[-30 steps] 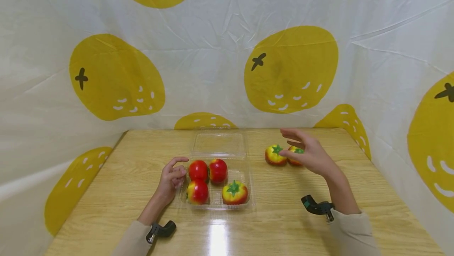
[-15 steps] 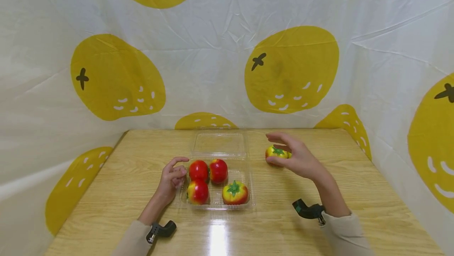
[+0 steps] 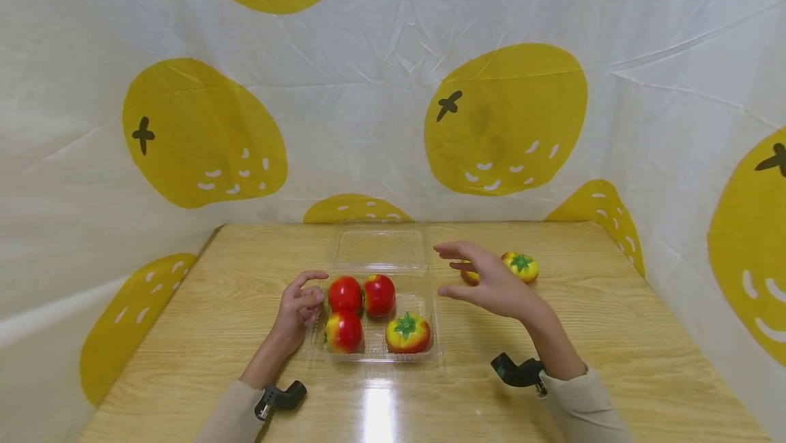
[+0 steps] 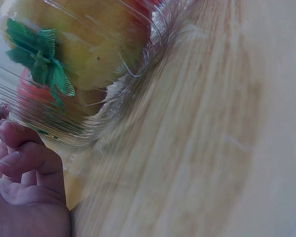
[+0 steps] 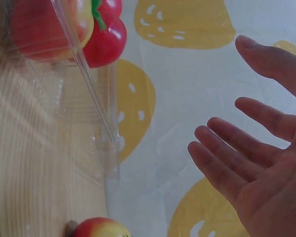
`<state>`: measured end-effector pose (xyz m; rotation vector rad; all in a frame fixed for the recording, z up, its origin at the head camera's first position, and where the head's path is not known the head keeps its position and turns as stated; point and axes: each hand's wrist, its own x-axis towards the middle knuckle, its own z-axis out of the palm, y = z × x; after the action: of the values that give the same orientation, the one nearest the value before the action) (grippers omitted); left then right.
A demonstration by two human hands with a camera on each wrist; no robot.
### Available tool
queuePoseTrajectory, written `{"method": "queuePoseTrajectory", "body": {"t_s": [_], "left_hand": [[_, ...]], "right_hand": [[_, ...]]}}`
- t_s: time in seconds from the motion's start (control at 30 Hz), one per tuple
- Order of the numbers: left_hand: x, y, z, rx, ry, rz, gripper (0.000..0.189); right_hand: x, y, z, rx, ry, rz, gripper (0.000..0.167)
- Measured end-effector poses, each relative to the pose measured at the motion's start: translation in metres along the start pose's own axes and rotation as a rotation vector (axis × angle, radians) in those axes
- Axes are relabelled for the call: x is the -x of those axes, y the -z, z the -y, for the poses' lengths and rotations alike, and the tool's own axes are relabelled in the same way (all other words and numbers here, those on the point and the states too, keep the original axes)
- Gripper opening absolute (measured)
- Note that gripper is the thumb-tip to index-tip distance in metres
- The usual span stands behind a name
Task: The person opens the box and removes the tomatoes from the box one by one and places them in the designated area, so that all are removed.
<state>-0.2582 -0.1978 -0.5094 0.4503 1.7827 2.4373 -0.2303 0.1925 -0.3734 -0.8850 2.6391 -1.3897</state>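
Observation:
A clear plastic clamshell container (image 3: 437,313) stands on the table with its lid (image 3: 379,250) folded back. Inside are several imitation fruits: red ones (image 3: 344,294) at the left and back, and a yellow-red one (image 3: 408,334) with a green star-shaped leafy top at front right. My left hand (image 3: 293,313) pinches the container's left rim; in the left wrist view its curled fingers (image 4: 32,153) meet the clear edge. My right hand (image 3: 494,286) hovers right of the container, fingers spread and holding nothing. It partly hides one loose fruit (image 3: 469,277); another fruit (image 3: 520,267) lies just beyond.
The wooden table (image 3: 589,340) reaches back to a pale curtain (image 3: 344,136) printed with yellow fruit, which also hangs at both sides. A black wrist camera mount (image 3: 518,369) sits on the right forearm, and a matching mount (image 3: 279,398) on the left.
My right hand has moved left, from above the two loose fruits toward the container, uncovering the right-hand one. My left hand and the fruits have stayed in place.

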Motion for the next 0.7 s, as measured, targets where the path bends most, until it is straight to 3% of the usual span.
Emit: {"method": "queuePoseTrajectory", "body": {"t_s": [0.27,0.53,0.7], "left_hand": [[0.000,0.000,0.000,-0.007,0.000,-0.005,0.032],[0.000,0.000,0.000,0.004,0.005,-0.009,0.032],[0.000,0.000,0.000,0.007,0.003,0.000,0.032]], "right_hand": [[-0.006,-0.015,0.003,-0.042,0.034,0.066,0.066],[-0.009,-0.028,0.007,-0.016,0.017,0.136,0.068],[-0.013,-0.034,0.007,0.013,0.064,0.169,0.066]]}}
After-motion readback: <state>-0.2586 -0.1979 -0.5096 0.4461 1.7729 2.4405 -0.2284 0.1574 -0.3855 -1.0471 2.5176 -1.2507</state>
